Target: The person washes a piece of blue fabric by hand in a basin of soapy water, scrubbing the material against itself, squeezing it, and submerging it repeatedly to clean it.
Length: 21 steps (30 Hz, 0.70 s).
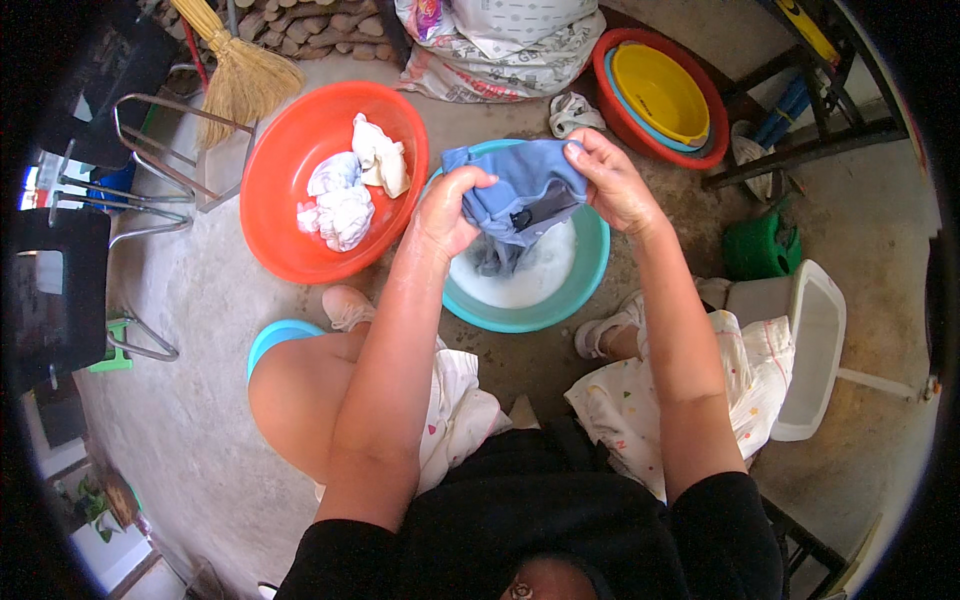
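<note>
A blue cloth garment (525,180) is stretched between my two hands, above a turquoise plastic basin (525,321). My left hand (451,208) grips its left side with the thumb on top. At the upper right edge, my right hand (611,180) pinches the fabric between thumb and fingers. A dark patch shows on the garment's grey inner side. White suds (517,289) cover the water in the basin, and dark wet cloth (499,256) dips into them below the garment. Both forearms look wet.
To the left, a red-orange basin (274,202) holds white wrung clothes (341,210). Stacked basins (667,90) and a crumpled cloth (574,115) lie beyond, near printed sacks (502,67). A straw broom (247,82) leans at back left. On the right are a green watering can (757,247) and a pale tub (814,360).
</note>
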Available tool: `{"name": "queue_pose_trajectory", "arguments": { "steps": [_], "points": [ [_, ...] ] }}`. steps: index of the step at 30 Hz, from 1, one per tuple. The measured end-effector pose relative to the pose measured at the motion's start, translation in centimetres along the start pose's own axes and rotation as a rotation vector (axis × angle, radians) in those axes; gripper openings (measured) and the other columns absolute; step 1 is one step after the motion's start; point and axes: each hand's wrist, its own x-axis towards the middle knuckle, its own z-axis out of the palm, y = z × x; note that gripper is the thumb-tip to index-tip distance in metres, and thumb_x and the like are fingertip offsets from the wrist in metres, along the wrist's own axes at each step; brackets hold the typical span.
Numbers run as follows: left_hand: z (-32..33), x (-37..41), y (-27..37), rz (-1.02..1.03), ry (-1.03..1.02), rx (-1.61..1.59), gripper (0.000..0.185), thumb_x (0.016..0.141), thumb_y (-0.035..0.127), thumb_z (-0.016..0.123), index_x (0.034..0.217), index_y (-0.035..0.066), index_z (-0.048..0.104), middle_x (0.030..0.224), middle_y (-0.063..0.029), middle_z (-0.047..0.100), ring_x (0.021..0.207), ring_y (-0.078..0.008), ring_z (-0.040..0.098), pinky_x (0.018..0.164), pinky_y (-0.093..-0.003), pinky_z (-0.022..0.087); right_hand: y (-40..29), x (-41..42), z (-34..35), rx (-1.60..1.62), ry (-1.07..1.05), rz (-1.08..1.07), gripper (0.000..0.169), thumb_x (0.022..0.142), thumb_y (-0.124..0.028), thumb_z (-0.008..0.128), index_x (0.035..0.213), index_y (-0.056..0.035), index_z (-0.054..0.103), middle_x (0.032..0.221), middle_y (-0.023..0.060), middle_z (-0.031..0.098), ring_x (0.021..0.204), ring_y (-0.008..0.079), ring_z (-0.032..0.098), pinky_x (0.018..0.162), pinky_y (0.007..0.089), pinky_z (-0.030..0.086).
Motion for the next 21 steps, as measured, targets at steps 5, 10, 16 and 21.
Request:
{"name": "queue_pose_trajectory", "arguments": {
  "steps": [5,10,16,21],
  "points": [
    [2.0,0.9,-1.8,-0.031,-0.018,-0.098,0.033,0.092,0.029,0.054,0.113,0.003,0.058,0.109,-0.0111,0.064,0.098,-0.0246,0.063,0.092,-0.0400,0.048,1.1,1.4,1.2,-0.577,0.302,-0.306,0.020,0.089,-0.022,0.063,0.080,-0.0048,0.057,0.076,0.0007,0.059,0.067,0.0133,0.054,0.063,0.0286,0.044],
    [-5.3,4.0,-6.5,0.146,-0.108,0.205,0.046,0.094,0.046,0.048,0.119,0.008,0.056,0.093,-0.0050,0.061,0.087,-0.0190,0.062,0.087,-0.0376,0.049,2.8,0.9,9.8,-0.961,0.608,-0.328,0.030,0.086,-0.031,0.062,0.071,-0.0057,0.060,0.072,0.0165,0.063,0.062,0.0379,0.059,0.059,0.0428,0.048],
    [-2.5,1.3,-6.5,0.136,0.173,-0.151,0.038,0.094,0.039,0.048,0.116,0.009,0.057,0.107,-0.0058,0.058,0.097,-0.0163,0.059,0.083,-0.0392,0.050,6.7,0.2,10.9,-0.991,0.382,-0.620,0.027,0.083,-0.030,0.063,0.066,-0.0085,0.060,0.065,0.0140,0.059,0.059,0.0335,0.058,0.055,0.0417,0.047],
    [1.3,1.5,-6.6,-0.089,0.497,0.021,0.028,0.089,0.032,0.058,0.104,0.008,0.059,0.097,-0.0068,0.064,0.091,-0.0171,0.062,0.080,-0.0377,0.052,5.5,2.8,6.4,-0.872,0.655,-0.405,0.035,0.089,-0.025,0.060,0.063,-0.0027,0.054,0.057,0.0162,0.050,0.048,0.0257,0.043,0.050,0.0355,0.040]
  ]
}}
